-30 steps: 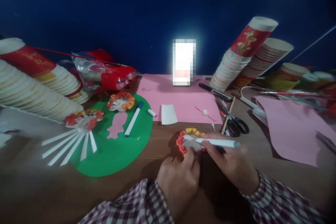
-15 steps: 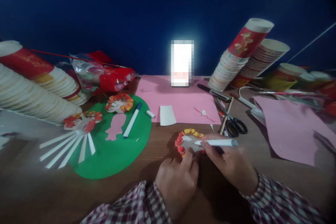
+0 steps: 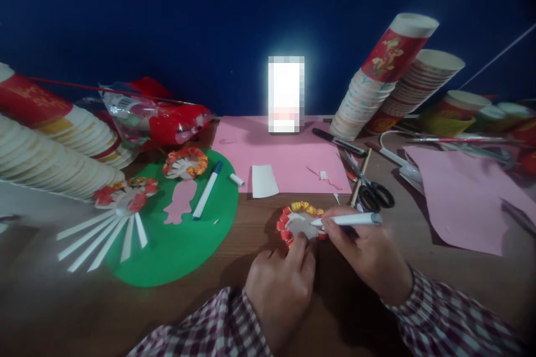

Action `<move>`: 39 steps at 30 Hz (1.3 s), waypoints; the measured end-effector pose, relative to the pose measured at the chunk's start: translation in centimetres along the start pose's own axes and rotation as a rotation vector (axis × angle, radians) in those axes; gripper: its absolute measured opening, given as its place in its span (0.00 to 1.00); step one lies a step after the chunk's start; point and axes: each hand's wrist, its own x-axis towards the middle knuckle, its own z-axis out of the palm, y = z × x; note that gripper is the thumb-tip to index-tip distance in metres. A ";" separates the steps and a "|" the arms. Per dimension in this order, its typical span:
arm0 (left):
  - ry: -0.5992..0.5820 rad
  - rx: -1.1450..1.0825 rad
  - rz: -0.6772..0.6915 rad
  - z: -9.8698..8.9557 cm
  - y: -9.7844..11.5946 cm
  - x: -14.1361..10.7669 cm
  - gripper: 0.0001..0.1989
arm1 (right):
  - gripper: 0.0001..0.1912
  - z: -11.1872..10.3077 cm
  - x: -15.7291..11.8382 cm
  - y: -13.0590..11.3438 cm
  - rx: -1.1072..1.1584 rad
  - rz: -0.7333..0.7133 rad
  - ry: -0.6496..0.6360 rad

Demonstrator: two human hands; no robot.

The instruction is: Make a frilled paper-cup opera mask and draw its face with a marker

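A round paper piece (image 3: 305,225) with a curled red and yellow rim lies on the brown table. My left hand (image 3: 281,284) presses its near edge with bent fingertips; whether the fingers pinch the edge is hidden. In my right hand (image 3: 368,254) is a white marker (image 3: 355,219), its tip pointing left over the grey middle of the piece. Just beyond lies a white paper rectangle (image 3: 264,181) on a pink sheet (image 3: 238,139). A white cap (image 3: 237,179) rests at the edge of a green sheet (image 3: 209,245).
Black-handled scissors (image 3: 371,192) lie to the right, near another pink sheet (image 3: 456,201). Paper cup stacks (image 3: 368,100) lean at the back right and more stand left (image 3: 54,162). A bright phone-like screen (image 3: 286,95) stands at the back.
The marker tip has shifted slightly up over the round piece and the marker tilts a little more. My left hand stays at the near edge. The whole view has moved slightly.
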 end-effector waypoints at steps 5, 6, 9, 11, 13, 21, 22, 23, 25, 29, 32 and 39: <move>-0.007 -0.018 0.017 -0.1 0.0 -0.1 0.18 | 0.05 0.1 0.2 0.0 0.001 -0.005 0.021; -0.009 -0.022 0.018 -0.1 0.0 0.0 0.18 | 0.06 0.1 0.2 0.0 0.005 -0.002 0.020; -0.008 -0.022 0.000 -0.1 0.0 0.0 0.17 | 0.06 0.1 0.2 0.0 0.011 0.008 0.029; -0.001 -0.020 -0.001 -0.1 0.0 0.0 0.17 | 0.06 0.2 0.3 0.0 0.013 0.008 0.033; 0.009 -0.014 0.003 -0.1 -0.1 0.0 0.17 | 0.07 0.3 0.3 0.0 0.014 0.003 0.034; 0.030 -0.008 -0.002 -0.1 0.1 0.0 0.16 | 0.06 -0.1 0.3 -0.5 0.048 -0.009 0.039; 0.030 -0.010 0.001 -0.1 0.1 0.0 0.16 | 0.06 -0.2 0.3 -0.5 0.041 -0.008 0.055; 0.029 -0.010 0.005 -0.2 0.0 0.0 0.17 | 0.06 -0.3 0.3 -0.5 0.031 -0.007 0.066; 0.026 -0.009 0.010 -0.2 0.0 0.0 0.17 | 0.06 -0.4 0.2 -0.4 0.010 -0.013 0.076; 0.011 -0.008 0.008 -0.1 0.0 0.0 0.17 | 0.05 -0.1 0.1 -0.2 -0.008 -0.029 0.061; 0.013 -0.008 0.006 0.0 0.0 0.0 0.18 | 0.05 0.1 0.1 -0.2 -0.023 -0.042 0.062; 0.008 -0.021 0.009 -0.3 0.1 0.0 0.18 | 0.07 0.2 0.2 -0.1 -0.045 -0.022 0.042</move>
